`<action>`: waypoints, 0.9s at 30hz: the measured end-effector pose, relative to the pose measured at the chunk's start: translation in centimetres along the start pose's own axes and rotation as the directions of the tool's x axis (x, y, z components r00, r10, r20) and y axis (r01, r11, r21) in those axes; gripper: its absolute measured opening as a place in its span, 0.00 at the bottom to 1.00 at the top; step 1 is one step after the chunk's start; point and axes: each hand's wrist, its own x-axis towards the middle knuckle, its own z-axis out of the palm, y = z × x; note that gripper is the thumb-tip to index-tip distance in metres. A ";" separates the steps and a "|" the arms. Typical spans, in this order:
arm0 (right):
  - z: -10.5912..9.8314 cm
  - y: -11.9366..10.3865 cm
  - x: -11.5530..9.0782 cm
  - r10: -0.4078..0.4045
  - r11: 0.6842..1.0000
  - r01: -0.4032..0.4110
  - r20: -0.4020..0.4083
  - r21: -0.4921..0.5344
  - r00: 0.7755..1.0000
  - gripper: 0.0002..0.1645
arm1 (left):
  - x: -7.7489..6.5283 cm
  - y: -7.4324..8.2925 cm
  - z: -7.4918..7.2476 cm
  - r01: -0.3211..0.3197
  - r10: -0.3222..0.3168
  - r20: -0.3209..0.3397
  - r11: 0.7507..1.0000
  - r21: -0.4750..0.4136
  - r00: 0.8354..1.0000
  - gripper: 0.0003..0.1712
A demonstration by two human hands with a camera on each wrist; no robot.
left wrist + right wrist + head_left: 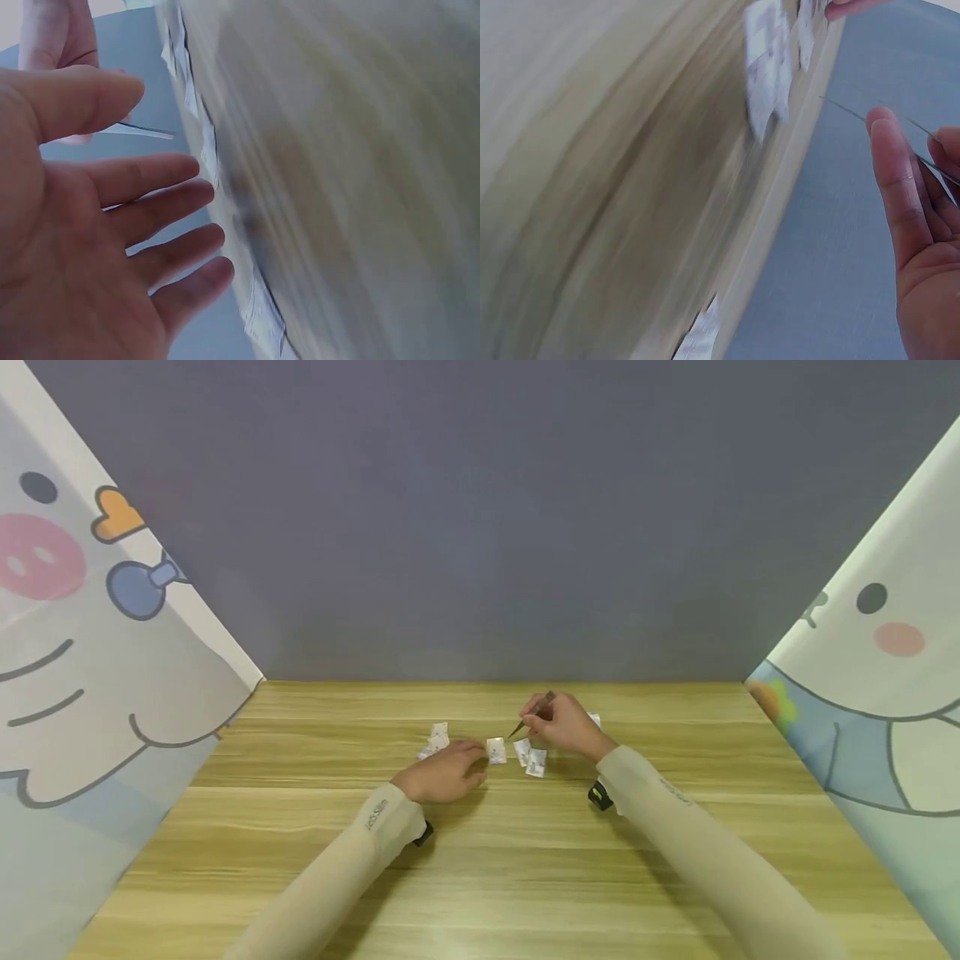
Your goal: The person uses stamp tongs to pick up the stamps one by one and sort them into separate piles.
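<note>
My right hand (558,724) pinches a dark pair of tweezers (531,715), whose two thin prongs stand apart in the right wrist view. The tweezer tips point down and left, close over a small white printed packet (497,750). My left hand (444,772) hovers low over the table just left of that packet, its fingers (172,199) extended and spread with nothing in them. Two more packets (536,762) lie overlapping below the right hand. Beyond the left fingertips is a loose cluster of packets (438,735), partly hidden by the hand.
Another white packet (595,719) shows partly behind the right hand. The wooden table (480,877) ends at a plain grey wall (480,527). Cartoon-printed panels (885,710) flank it on both sides. Dark wrist straps sit at both sleeves.
</note>
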 end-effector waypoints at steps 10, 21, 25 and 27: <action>-2.5 1.1 -2.0 -0.032 0.999 0.032 -0.002 -0.027 0.999 0.08 | 0.9 0.7 0.6 -0.010 0.006 0.049 0.997 0.077 0.999 0.29; -4.1 -1.2 -4.5 -0.017 1.000 0.019 0.071 -0.024 0.997 0.08 | 1.8 2.2 0.9 -0.053 0.050 0.042 0.996 0.073 0.998 0.29; -4.1 -0.7 -4.6 -0.012 1.000 0.012 0.063 -0.005 0.998 0.07 | 2.3 2.8 1.6 -0.097 0.092 0.054 0.991 0.090 0.994 0.28; -4.0 0.5 -4.4 0.002 1.000 -0.001 0.052 -0.007 0.999 0.07 | 2.5 3.1 1.9 -0.107 0.100 0.067 0.989 0.106 0.993 0.29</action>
